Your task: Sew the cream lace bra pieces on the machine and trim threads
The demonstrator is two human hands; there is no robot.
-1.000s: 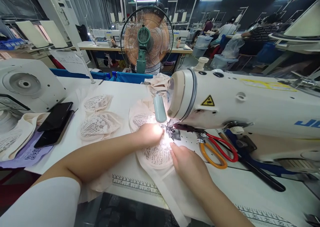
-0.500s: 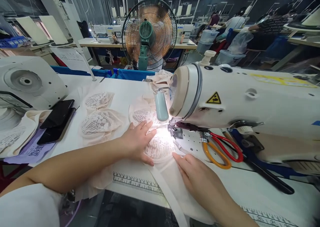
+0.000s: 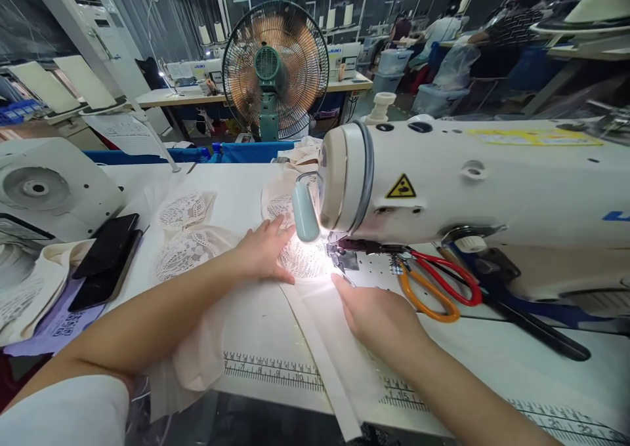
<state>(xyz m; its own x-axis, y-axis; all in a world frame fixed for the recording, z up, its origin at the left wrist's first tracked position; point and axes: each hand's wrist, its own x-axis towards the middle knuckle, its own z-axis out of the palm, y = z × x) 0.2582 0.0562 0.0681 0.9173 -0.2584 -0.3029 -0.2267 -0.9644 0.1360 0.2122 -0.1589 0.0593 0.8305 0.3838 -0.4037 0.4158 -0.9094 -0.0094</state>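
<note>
My left hand (image 3: 263,250) lies flat and open on a cream lace cup piece (image 3: 302,260) just left of the presser foot (image 3: 340,258) of a white sewing machine (image 3: 467,197). My right hand (image 3: 377,315) rests flat with fingers stretched on the plain cream fabric strip (image 3: 327,347) in front of the needle, fingertips pointing at the foot. The machine's lamp lights the lace brightly between both hands.
Two more lace cups (image 3: 189,236) lie to the left. Two dark phones (image 3: 105,259) sit near another machine (image 3: 44,190). Scissors with red and orange handles (image 3: 436,288) lie under the machine arm. A fan (image 3: 275,65) stands behind. Other people work at the back right.
The lace piece has fed back under the foot, away from me. My left hand went from pinching at the needle to lying flat; both hands slid forward with the fabric.
</note>
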